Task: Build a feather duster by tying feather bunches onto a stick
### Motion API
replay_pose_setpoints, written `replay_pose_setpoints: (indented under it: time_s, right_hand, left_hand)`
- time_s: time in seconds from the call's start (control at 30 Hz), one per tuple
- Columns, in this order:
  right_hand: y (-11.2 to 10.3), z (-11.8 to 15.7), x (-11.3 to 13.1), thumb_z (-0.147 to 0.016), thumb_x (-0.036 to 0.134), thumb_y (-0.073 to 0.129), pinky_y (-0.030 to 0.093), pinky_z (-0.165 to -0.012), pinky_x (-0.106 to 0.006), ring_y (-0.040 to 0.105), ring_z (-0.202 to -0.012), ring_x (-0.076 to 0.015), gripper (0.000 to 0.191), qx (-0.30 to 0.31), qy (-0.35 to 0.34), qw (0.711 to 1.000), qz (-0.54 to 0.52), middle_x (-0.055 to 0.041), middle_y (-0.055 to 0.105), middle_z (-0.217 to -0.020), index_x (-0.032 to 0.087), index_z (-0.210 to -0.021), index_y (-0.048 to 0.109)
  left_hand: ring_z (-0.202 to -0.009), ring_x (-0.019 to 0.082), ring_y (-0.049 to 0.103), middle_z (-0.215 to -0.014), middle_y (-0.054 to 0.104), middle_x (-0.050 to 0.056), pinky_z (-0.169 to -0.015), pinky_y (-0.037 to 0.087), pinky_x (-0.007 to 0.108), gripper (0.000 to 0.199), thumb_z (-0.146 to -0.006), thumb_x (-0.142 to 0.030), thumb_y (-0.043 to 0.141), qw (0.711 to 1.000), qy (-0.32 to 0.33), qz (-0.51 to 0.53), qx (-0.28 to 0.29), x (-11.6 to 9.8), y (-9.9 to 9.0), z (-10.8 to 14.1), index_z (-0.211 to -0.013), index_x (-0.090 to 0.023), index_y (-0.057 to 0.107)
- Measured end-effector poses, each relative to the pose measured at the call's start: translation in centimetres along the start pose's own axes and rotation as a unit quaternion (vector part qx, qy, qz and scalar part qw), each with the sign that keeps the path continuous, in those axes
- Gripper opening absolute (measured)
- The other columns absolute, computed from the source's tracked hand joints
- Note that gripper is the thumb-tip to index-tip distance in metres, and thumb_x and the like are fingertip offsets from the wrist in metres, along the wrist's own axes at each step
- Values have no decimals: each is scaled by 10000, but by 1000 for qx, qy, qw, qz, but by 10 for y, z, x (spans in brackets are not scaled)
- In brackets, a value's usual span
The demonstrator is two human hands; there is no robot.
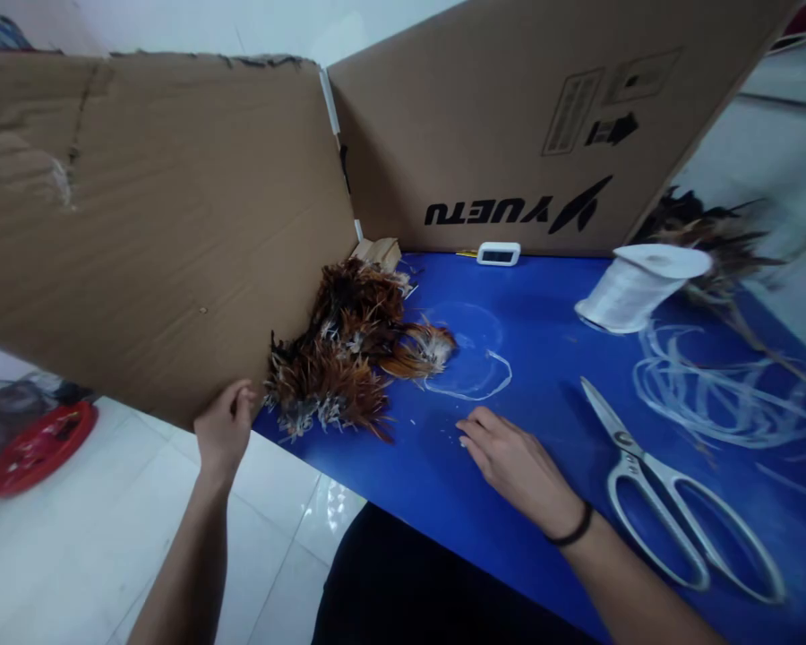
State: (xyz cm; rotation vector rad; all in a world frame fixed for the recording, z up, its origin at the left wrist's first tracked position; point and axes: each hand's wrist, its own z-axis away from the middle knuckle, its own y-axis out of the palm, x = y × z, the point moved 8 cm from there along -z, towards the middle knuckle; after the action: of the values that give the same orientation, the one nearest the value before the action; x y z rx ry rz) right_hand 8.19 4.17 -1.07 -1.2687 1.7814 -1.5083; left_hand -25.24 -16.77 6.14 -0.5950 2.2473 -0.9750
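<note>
While a red plastic tray [33,470] sits on the white tiled floor [154,502] at far left, a plain cardboard panel [175,224] stands beside the blue table [403,484], a person's left hand [227,425] at its lower edge. Its fingers curl inward; whether they grip the board cannot be told. Just to the right, a heap of feathers [339,354] lies on the table against the cardboard, glossy and bristling, rust-brown deepening to near black toward the back, with pale, fluffy bases showing along the front. A lighter bunch [420,352], amber with greyish-white down, lies at the heap's right side, next to a loop of white ribbon [503,381]. A white digital device [498,254] stands at the foot of a second cardboard panel [497,134] printed "YUETU," upside down. Nearer the front, the right hand [514,461], a dark band [573,530] at its wrist, is low over the table, fingers bent toward the thumb; whether they pinch anything cannot be told. Silver scissors [635,457], blades slightly parted, lie beside it, with a white spool [645,287], tangled ribbon [725,403] and darker feathers [712,235] farther right.
</note>
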Motion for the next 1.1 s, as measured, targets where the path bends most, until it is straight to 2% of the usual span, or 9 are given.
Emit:
replay_pose_setpoints:
  time_s: [0.07,0.13,0.33,0.47,0.53,0.67,0.77,0.93,1.1]
  right_hand:
    - [0,0,0,-889,188,439,500,-658,-291,603,-757,-163,209,-8,-4,1000,4,-55,580,-903,177,-1001,615]
    - [0,0,0,-890,197,434,498,-646,-288,607,-749,-161,221,-17,-6,1000,1,-58,585,-909,178,-1020,613]
    - [-1,0,-2,-891,201,407,503,-658,-304,613,-758,-171,256,-23,7,999,-37,-70,594,-926,180,-1024,625]
    - [0,0,-3,-897,207,401,506,-670,-310,616,-752,-169,262,-15,16,999,-48,-68,590,-938,186,-1028,626]
    - [1,0,-3,-897,214,406,508,-667,-309,615,-746,-167,260,-12,16,999,-45,-68,587,-940,182,-1037,623]
    - [4,1,-2,-898,208,404,509,-670,-314,615,-758,-177,265,-2,5,1000,-22,-71,587,-926,172,-1050,617]
    - [6,0,-3,-904,222,398,511,-681,-321,619,-770,-182,272,-1,10,1000,-17,-72,595,-945,177,-1063,614]
    - [1,-10,-4,-893,245,424,521,-725,-314,626,-825,-173,264,-25,52,992,-109,-67,611,-1005,199,-1078,606]
    - [-10,-41,26,-859,267,489,494,-859,-346,578,-1005,-190,304,-54,50,979,-190,-73,583,-1118,217,-1152,551]
  left_hand:
    - [-832,218,655,-932,705,79,-739,489,314,313,-862,-327,415,991,26,-108,70,13,19,18,-991,-184,663]
    - [-834,236,649,-994,690,96,-731,481,325,341,-873,-309,388,977,34,-180,112,16,35,28,-1052,-183,650]
    - [-863,234,609,-1146,598,142,-701,456,316,401,-889,-306,355,972,48,-215,77,-13,55,17,-1204,-161,556]
    - [-962,281,545,-998,618,155,-837,418,387,313,-853,-249,412,967,132,-199,86,-31,74,10,-1052,-138,628]
    - [-1006,285,523,-1001,618,141,-892,394,402,255,-825,-190,433,966,162,-181,92,-35,80,12,-968,-151,641]
    - [-1030,249,532,-1105,582,137,-903,417,350,315,-757,-61,414,970,174,-131,111,-37,87,21,-973,-153,623]
    - [-1037,243,537,-1152,554,152,-888,440,329,372,-737,-35,398,976,163,-106,99,-37,87,25,-1029,-132,607]
    - [-1047,236,535,-1120,560,148,-923,430,336,350,-785,-58,382,981,174,-54,61,-40,84,25,-1041,-129,611]
    - [-1076,217,528,-1129,550,136,-960,413,338,325,-860,-156,381,982,178,35,50,-47,77,29,-1105,-146,593]
